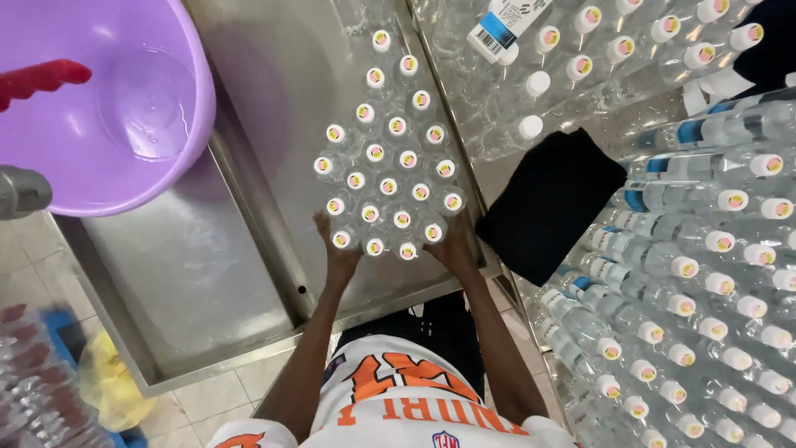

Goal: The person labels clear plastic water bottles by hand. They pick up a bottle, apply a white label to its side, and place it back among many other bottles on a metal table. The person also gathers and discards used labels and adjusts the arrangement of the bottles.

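Head view: a cluster of clear plastic bottles (388, 158) with white caps stands upright on a steel table (274, 108), packed cap to cap in a rough diamond that narrows toward the far end. Everything below is placed from this cluster.

The left hand (338, 249) sits at the cluster's near-left corner, fingers spread apart and pressed flat against the outer bottles there; it grips nothing. The right hand (454, 242) is at the near-right corner, likewise open, its fingers against the side of the last row. The two hands bracket the near end of the cluster, with the near row of caps between them. Both forearms run back from the cluster to the person's white and orange shirt (406, 398) at the bottom edge.

Left of the cluster, beyond a raised seam in the steel, a purple basin (99, 158) overhangs the table's left part; a clear round lid or cup lies inside it, and a red handle (37, 79) crosses its rim.

Right of the cluster, just past the table edge, lies a black cloth (551, 203). Beyond it, and further right, many more bottles lie stacked on their sides (705, 274), caps facing the camera. Above right of the cluster, wrapped packs of bottles (580, 50) rest on the steel.

Below left of the cluster, on the tiled floor, is a yellow bag (108, 377).
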